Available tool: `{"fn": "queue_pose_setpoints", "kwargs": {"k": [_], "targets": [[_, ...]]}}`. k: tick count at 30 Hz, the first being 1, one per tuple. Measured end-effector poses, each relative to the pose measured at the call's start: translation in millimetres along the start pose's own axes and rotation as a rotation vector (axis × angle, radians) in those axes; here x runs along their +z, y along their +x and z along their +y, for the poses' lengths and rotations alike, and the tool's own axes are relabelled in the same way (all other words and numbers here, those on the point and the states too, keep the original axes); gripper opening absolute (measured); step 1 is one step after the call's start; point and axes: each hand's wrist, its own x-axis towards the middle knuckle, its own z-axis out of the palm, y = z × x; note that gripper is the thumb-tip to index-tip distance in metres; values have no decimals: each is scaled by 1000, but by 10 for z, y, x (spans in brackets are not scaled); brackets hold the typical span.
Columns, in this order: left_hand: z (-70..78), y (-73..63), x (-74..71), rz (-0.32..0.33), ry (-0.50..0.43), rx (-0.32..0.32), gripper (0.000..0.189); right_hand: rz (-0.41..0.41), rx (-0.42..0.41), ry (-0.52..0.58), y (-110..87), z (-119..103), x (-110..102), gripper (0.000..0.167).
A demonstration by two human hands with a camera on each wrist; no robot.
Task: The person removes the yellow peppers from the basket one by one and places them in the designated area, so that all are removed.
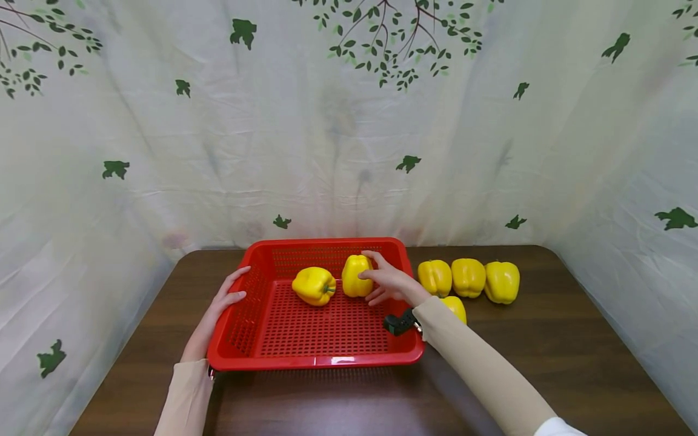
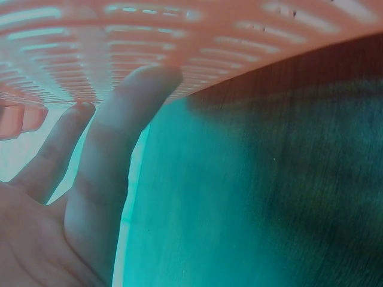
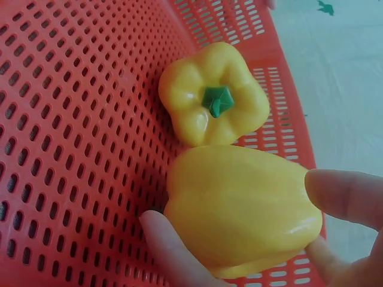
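Inside the red plastic basket (image 1: 332,362), two yellow bell peppers are close together. One pepper (image 1: 314,286) lies on its side, its green stem (image 3: 217,101) showing in the right wrist view. My right hand (image 1: 394,281) reaches over the basket's right side and holds the other pepper (image 1: 357,275), with thumb and fingers spread around it at its right. In the right wrist view that pepper sits between a thumb (image 3: 173,248) and a finger (image 3: 344,194). At the basket's left rim rests my left hand (image 1: 218,306), its fingers (image 2: 114,155) fairly straight against the outer wall.
Right of the basket, a row of yellow peppers (image 1: 468,278) stands on the dark wooden table (image 1: 567,363). Another pepper (image 1: 455,309) is partly hidden by my right sleeve (image 1: 480,369). A leaf-patterned curtain (image 1: 338,151) hangs behind and along both sides.
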Motion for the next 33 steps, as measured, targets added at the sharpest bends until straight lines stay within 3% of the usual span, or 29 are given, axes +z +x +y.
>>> {"fn": "queue_pose_setpoints", "kwargs": {"k": [5,14,18,24,33], "targets": [[-10,7,-1,0,-3,7,58,-1,-42,13,-4,26,0,59],[-19,13,-4,-25,-38,36,60,-81,-143,92,-83,32,-9,44],[-13,7,-10,-41,-63,17,58,-98,-186,114,-130,30,-22,39],[0,-6,-14,-44,-76,-14,54,-98,-215,149,-192,18,-46,44],[4,-5,-11,-34,-49,-12,56,-129,-261,225,-289,-9,-71,47]]}}
